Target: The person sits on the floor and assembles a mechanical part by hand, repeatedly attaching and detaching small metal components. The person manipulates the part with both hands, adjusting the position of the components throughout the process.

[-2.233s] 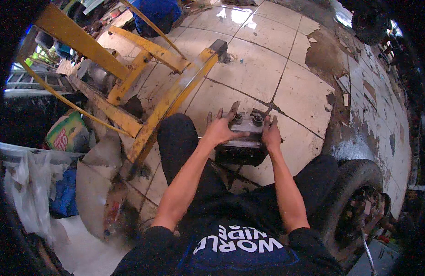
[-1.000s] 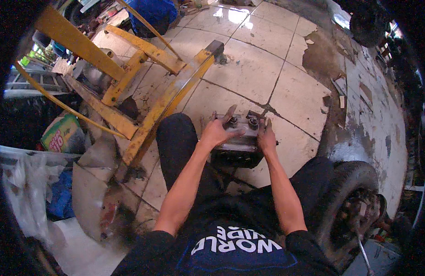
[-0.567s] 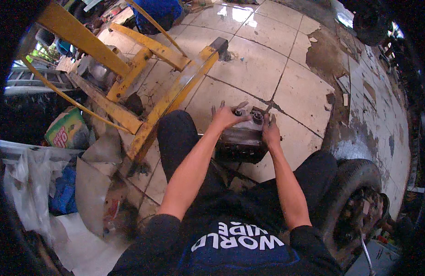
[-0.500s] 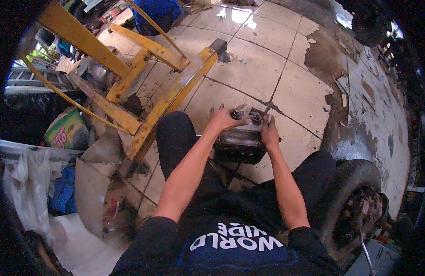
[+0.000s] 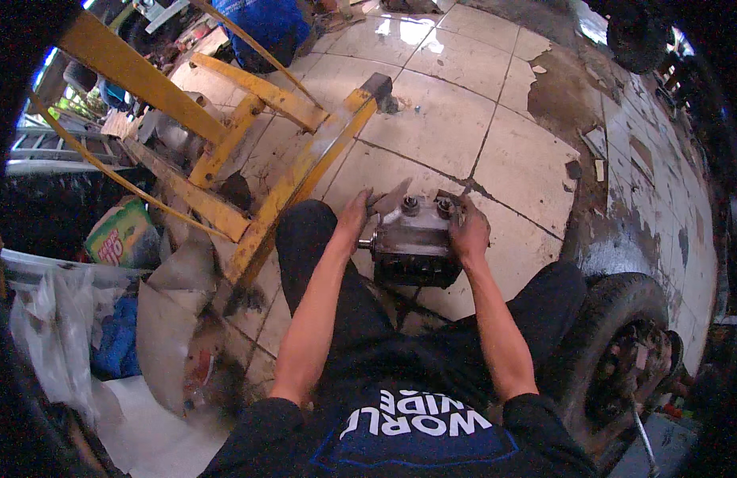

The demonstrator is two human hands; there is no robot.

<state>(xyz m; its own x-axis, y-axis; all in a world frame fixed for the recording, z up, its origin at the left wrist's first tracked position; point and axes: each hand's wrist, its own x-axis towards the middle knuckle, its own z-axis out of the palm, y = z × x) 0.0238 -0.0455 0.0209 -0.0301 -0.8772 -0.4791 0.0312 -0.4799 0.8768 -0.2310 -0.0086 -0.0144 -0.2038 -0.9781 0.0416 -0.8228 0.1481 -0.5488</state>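
A grey, box-shaped metal machine part point(image 5: 414, 237) rests on the tiles between my knees. Two round dark fittings stick up from its far side, its near side is dark and ribbed, and a short shiny shaft point(image 5: 366, 243) juts from its left end. My left hand point(image 5: 359, 217) is beside that end, just above the shaft, its darkened fingers stretched apart toward the part's far left corner. Around the right end my right hand point(image 5: 469, 231) is closed, with its fingertips near the right fitting. The underside of the part is hidden.
A yellow steel frame point(image 5: 277, 215) stands at the left on the stained tile floor point(image 5: 432, 111). Near it are a green and yellow packet point(image 5: 117, 233), clear plastic sheeting point(image 5: 57, 334) and bent cardboard point(image 5: 165, 334). At my right is a wheel with a tyre point(image 5: 579, 374).
My left hand has slid off the top of the part to its left end, uncovering the left fitting and the shaft. My right hand has shifted slightly and stays on the right end.
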